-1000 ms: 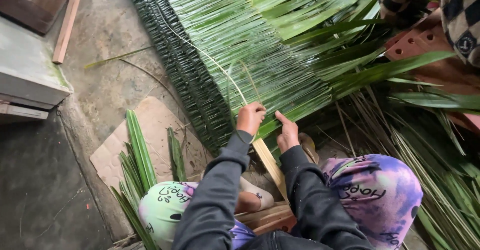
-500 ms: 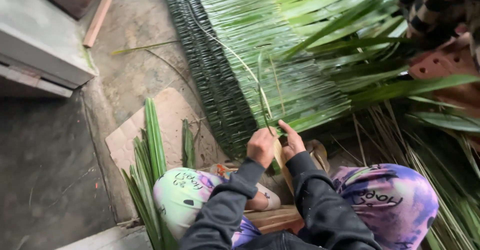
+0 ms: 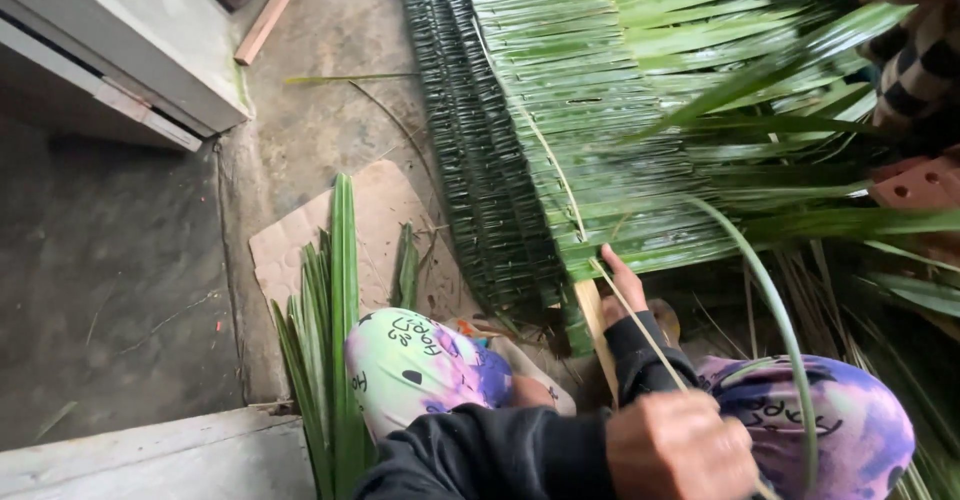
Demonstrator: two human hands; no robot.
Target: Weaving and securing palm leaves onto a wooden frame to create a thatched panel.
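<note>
From the head view, take the pale wooden slat (image 3: 598,332) under the woven green palm-leaf panel (image 3: 610,130) as your landmark. Your left hand (image 3: 678,448) sits below the slat, nearest the camera, fingers curled into a fist around a thin pale leaf-rib strip (image 3: 640,328). That strip runs taut from your fist up across the slat and into the panel's weave. Your right hand (image 3: 626,282) lies just right of the slat's upper end, fingers flat against the panel's lower edge, touching the strip; whether they pinch it you cannot tell. Loose green palm leaves (image 3: 330,330) lie left of the slat on brown cardboard (image 3: 372,222).
</note>
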